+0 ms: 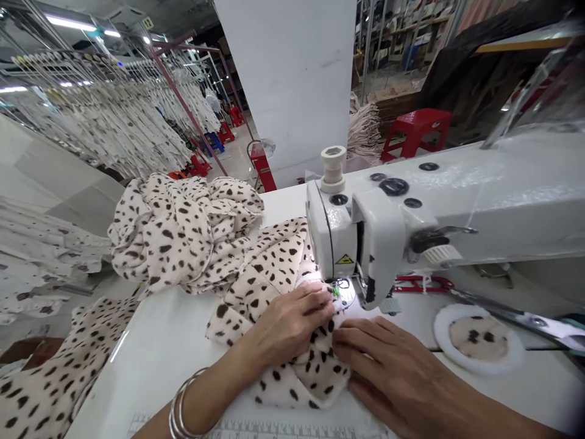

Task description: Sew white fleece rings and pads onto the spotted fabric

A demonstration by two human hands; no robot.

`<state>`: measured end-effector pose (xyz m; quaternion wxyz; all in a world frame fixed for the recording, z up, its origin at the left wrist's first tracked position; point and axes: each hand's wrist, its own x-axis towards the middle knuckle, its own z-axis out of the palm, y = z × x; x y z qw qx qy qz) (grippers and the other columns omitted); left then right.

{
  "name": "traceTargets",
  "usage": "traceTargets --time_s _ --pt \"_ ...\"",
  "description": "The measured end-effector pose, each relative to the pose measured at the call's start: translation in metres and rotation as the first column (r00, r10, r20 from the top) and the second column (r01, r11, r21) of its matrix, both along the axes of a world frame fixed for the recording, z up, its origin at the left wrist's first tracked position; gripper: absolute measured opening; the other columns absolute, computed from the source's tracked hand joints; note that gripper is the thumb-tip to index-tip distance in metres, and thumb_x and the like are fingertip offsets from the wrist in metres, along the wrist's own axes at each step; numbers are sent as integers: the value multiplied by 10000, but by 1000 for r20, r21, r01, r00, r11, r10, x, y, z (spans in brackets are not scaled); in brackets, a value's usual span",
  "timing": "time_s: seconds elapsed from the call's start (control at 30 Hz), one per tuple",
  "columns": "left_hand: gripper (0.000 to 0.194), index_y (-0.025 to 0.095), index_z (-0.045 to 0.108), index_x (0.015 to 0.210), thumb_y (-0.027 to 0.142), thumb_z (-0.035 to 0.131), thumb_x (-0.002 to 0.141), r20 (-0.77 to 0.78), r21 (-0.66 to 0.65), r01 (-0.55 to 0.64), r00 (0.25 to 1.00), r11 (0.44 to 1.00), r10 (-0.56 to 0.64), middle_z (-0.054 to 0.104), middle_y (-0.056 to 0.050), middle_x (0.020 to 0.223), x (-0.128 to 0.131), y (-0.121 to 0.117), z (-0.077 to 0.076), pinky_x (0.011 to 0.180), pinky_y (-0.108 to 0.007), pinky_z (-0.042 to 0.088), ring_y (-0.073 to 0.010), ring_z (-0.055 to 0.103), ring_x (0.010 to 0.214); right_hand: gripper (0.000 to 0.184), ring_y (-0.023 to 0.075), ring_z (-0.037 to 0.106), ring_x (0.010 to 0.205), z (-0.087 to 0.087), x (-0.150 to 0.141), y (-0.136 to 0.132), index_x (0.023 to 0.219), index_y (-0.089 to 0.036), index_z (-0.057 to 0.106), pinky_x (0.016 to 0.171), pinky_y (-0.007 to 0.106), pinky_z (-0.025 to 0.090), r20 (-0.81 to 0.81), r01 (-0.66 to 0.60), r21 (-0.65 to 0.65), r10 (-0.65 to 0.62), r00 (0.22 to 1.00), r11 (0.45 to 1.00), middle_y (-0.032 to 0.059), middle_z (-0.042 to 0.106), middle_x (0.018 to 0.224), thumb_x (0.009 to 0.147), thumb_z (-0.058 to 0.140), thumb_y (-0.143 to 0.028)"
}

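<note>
A cream fabric with dark spots (269, 268) lies on the white table (173, 341) under the head of a white sewing machine (411, 213). My left hand (287, 323) rests flat on the fabric, fingers stretched toward the lit needle area (340, 289). My right hand (393, 372) lies on the fabric's near edge, fingers together and pressing it down just in front of the presser foot. Silver bangles (183, 405) circle my left wrist.
A bunched heap of the same spotted fabric (183, 231) sits at the table's left. Red-handled snips (420, 283), scissors (525, 317) and a round white pad with a spotted scrap (478, 338) lie right of the needle. Red stools (415, 131) and garment racks (114, 116) stand behind.
</note>
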<state>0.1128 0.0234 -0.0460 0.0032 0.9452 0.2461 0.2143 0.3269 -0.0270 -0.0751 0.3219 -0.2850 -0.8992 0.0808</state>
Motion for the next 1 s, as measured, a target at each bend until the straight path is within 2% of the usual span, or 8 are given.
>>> traceTargets --time_s 0.13,0.23,0.33,0.47,0.6,0.8,1.0 --pt "220 61 599 1054 84 391 986 -30 112 -7 999 994 10 688 -106 953 8 -3 0 845 -329 591 -194 651 951 258 201 607 940 -1 -7 3 966 -149 638 808 338 492 2 27 155 -27 1000 988 86 666 927 917 411 -37" --pt "256 67 601 1022 110 350 1008 -69 153 -50 996 987 61 688 -104 981 13 -6 0 869 -391 586 -213 649 969 269 202 616 902 1 -10 4 919 -145 642 787 339 510 14 13 202 -16 1000 979 94 665 884 910 406 -16" --pt "306 89 604 1007 117 300 1021 -94 157 -84 991 984 100 681 -98 991 16 -8 -2 870 -403 582 -216 644 1002 272 197 615 860 4 -11 4 919 -126 646 785 343 520 -3 -10 200 11 1000 980 92 662 851 910 402 -7" --pt "323 111 604 1022 119 282 1024 -139 142 -117 981 983 137 670 -84 947 17 -10 -6 812 -374 593 -197 648 946 270 209 620 884 1 -12 3 934 -92 645 803 355 523 -34 -12 202 20 999 979 102 664 854 901 397 10" --pt "302 102 613 1003 95 311 1007 -153 169 -150 972 974 176 660 -87 942 17 -12 -8 906 -413 570 -219 626 1025 279 203 623 886 -5 -11 2 983 -114 632 787 347 529 -41 -5 226 15 999 974 100 660 868 926 374 -25" --pt "280 50 601 1072 60 337 981 -131 234 -142 976 962 176 665 -120 1004 17 -8 -12 950 -430 557 -253 605 1106 271 199 619 881 2 -9 6 989 -126 627 786 351 535 -1 5 204 -5 1000 979 93 654 865 931 381 -30" --pt "252 83 596 1073 79 359 986 -147 182 -139 975 973 167 669 -126 1035 15 -3 -11 920 -438 578 -250 615 1110 260 196 614 908 4 -10 10 980 -97 628 798 337 534 -14 0 196 3 1000 981 94 649 872 924 391 -4"
